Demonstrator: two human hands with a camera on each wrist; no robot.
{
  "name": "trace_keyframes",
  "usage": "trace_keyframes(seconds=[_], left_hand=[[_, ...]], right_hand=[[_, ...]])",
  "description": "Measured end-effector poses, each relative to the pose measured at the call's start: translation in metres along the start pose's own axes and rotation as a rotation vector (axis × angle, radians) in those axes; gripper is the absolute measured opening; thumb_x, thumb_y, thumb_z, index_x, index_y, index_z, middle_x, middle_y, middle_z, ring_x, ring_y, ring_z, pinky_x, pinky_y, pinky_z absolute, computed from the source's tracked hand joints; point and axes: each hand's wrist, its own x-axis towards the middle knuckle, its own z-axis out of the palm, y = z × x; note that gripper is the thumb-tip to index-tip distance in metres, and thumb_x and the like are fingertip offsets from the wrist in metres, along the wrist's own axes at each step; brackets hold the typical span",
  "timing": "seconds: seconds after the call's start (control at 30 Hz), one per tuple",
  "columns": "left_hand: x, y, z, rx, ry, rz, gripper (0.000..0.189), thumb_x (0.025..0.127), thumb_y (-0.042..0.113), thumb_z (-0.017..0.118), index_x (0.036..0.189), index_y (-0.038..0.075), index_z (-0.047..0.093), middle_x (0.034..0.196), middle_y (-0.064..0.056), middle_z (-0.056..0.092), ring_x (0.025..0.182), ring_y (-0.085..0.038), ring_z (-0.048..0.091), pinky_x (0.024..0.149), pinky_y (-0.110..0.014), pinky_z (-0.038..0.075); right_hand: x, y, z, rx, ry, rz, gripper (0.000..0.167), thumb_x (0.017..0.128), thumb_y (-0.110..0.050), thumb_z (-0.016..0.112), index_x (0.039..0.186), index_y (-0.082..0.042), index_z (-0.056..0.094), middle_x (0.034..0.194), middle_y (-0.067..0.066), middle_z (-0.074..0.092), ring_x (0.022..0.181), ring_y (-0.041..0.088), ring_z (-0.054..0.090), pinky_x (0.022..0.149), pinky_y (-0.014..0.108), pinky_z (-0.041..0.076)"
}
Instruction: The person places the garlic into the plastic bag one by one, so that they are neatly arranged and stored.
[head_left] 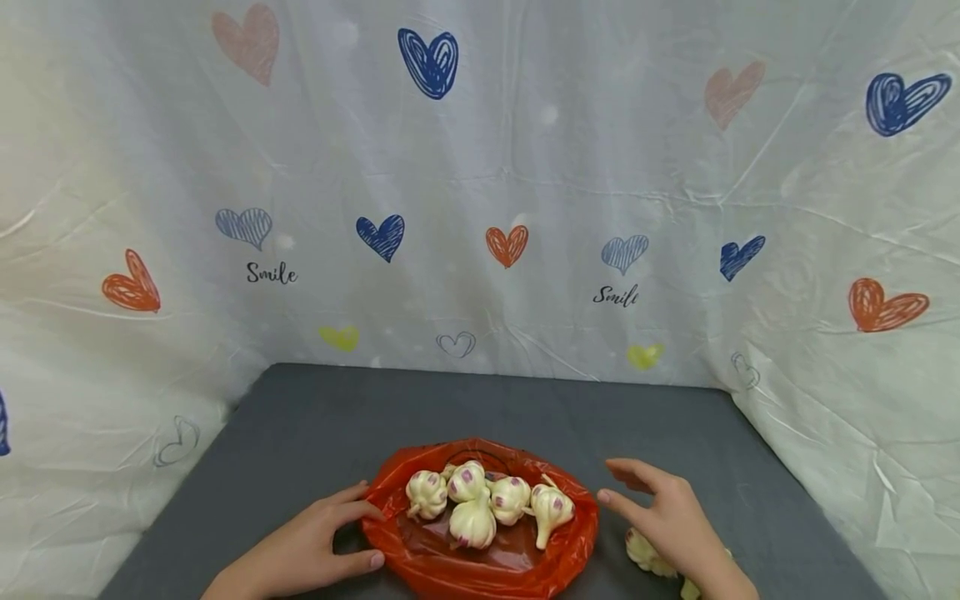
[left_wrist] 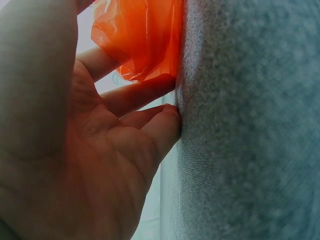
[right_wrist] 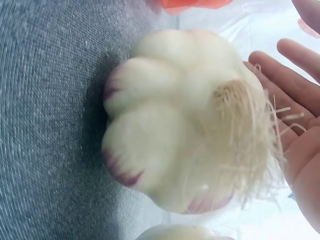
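Observation:
An orange-red plastic bag (head_left: 480, 579) sits with its mouth spread wide on the table, and several white garlic bulbs (head_left: 472, 523) with purple marks lie inside it. My left hand (head_left: 318, 533) is at the bag's left side, fingers and thumb spread along its edge; in the left wrist view its fingertips come down by the table beside the bag. To the right of the bag my right hand (head_left: 667, 508) hovers with nothing in it, thumb and fingers apart. Beneath that hand lies a garlic bulb (right_wrist: 170, 120), roots showing in the right wrist view. Another bulb (head_left: 690, 590) is mostly hidden by the wrist.
The dark grey tabletop (head_left: 360, 417) stretches behind and to both sides of the bag. Around it hangs a pale curtain (head_left: 555, 275) printed with hearts and the word Smile, meeting the table's back edge.

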Motion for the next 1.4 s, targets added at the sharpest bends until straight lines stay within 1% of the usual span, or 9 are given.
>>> trace_keyframes(seconds=[0.17, 0.3, 0.4, 0.53, 0.73, 0.9, 1.07, 1.23, 1.4], left_hand=[[-0.001, 0.002, 0.0, 0.0, 0.015, 0.001, 0.032, 0.102, 0.059, 0.072, 0.129, 0.041, 0.074, 0.162, -0.027, 0.049, 0.15, -0.058, 0.042, 0.105, -0.078, 0.046], [0.0, 0.004, 0.001, 0.011, 0.024, 0.006, 0.032, 0.104, 0.059, 0.069, 0.128, 0.038, 0.075, 0.161, -0.026, 0.05, 0.15, -0.058, 0.043, 0.105, -0.077, 0.047], [-0.001, 0.004, 0.001, 0.009, 0.025, 0.015, 0.03, 0.108, 0.055, 0.066, 0.129, 0.036, 0.075, 0.16, -0.026, 0.052, 0.149, -0.058, 0.043, 0.105, -0.077, 0.047], [-0.001, 0.005, 0.002, 0.005, 0.025, 0.009, 0.028, 0.111, 0.052, 0.062, 0.128, 0.035, 0.076, 0.16, -0.026, 0.051, 0.149, -0.058, 0.043, 0.106, -0.078, 0.045], [0.002, 0.005, 0.002, 0.033, 0.052, -0.003, 0.032, 0.11, 0.058, 0.06, 0.126, 0.036, 0.076, 0.159, -0.025, 0.053, 0.15, -0.055, 0.044, 0.108, -0.077, 0.044], [0.003, 0.003, 0.003, 0.045, 0.06, -0.003, 0.033, 0.11, 0.059, 0.059, 0.125, 0.036, 0.077, 0.158, -0.023, 0.055, 0.151, -0.054, 0.044, 0.11, -0.076, 0.044], [0.005, 0.002, 0.004, 0.047, 0.062, -0.011, 0.036, 0.109, 0.06, 0.059, 0.125, 0.034, 0.077, 0.159, -0.023, 0.054, 0.151, -0.053, 0.044, 0.11, -0.076, 0.043], [0.005, 0.001, 0.003, 0.049, 0.059, -0.004, 0.035, 0.107, 0.06, 0.063, 0.127, 0.035, 0.076, 0.159, -0.024, 0.053, 0.15, -0.054, 0.044, 0.109, -0.077, 0.044], [0.002, 0.002, 0.002, 0.035, 0.051, 0.012, 0.031, 0.107, 0.056, 0.066, 0.127, 0.035, 0.076, 0.159, -0.027, 0.053, 0.149, -0.058, 0.044, 0.107, -0.078, 0.044]], right_hand=[[0.004, 0.001, 0.001, 0.001, -0.04, 0.022, 0.057, 0.097, -0.047, 0.083, 0.141, -0.011, 0.073, 0.137, 0.013, 0.074, 0.124, 0.036, 0.071, 0.098, 0.053, 0.061], [0.008, 0.002, 0.002, -0.004, -0.076, 0.022, 0.054, 0.099, -0.043, 0.083, 0.14, -0.009, 0.073, 0.138, 0.014, 0.073, 0.124, 0.036, 0.071, 0.096, 0.053, 0.062], [0.009, 0.003, 0.002, -0.006, -0.092, 0.023, 0.055, 0.099, -0.043, 0.083, 0.14, -0.009, 0.073, 0.139, 0.015, 0.072, 0.124, 0.037, 0.071, 0.095, 0.053, 0.062], [0.005, 0.007, -0.001, -0.009, -0.101, 0.034, 0.054, 0.098, -0.043, 0.084, 0.139, -0.009, 0.073, 0.139, 0.015, 0.072, 0.124, 0.037, 0.07, 0.096, 0.053, 0.062], [-0.001, 0.01, -0.007, -0.044, -0.093, 0.03, 0.052, 0.097, -0.041, 0.085, 0.138, -0.011, 0.074, 0.138, 0.014, 0.073, 0.122, 0.036, 0.072, 0.094, 0.052, 0.062], [-0.004, 0.016, -0.011, -0.045, -0.107, 0.072, 0.055, 0.095, -0.041, 0.087, 0.139, -0.01, 0.074, 0.139, 0.015, 0.072, 0.121, 0.037, 0.072, 0.091, 0.05, 0.063], [-0.006, 0.024, -0.014, -0.034, -0.119, 0.112, 0.058, 0.094, -0.042, 0.088, 0.14, -0.009, 0.073, 0.14, 0.016, 0.071, 0.122, 0.037, 0.071, 0.091, 0.051, 0.063], [-0.011, 0.03, -0.017, -0.018, -0.141, 0.119, 0.059, 0.094, -0.042, 0.088, 0.14, -0.009, 0.073, 0.141, 0.015, 0.071, 0.123, 0.036, 0.07, 0.094, 0.052, 0.062], [-0.016, 0.036, -0.021, -0.015, -0.194, 0.091, 0.057, 0.097, -0.04, 0.086, 0.141, -0.007, 0.072, 0.138, 0.016, 0.071, 0.122, 0.038, 0.071, 0.095, 0.056, 0.062]])
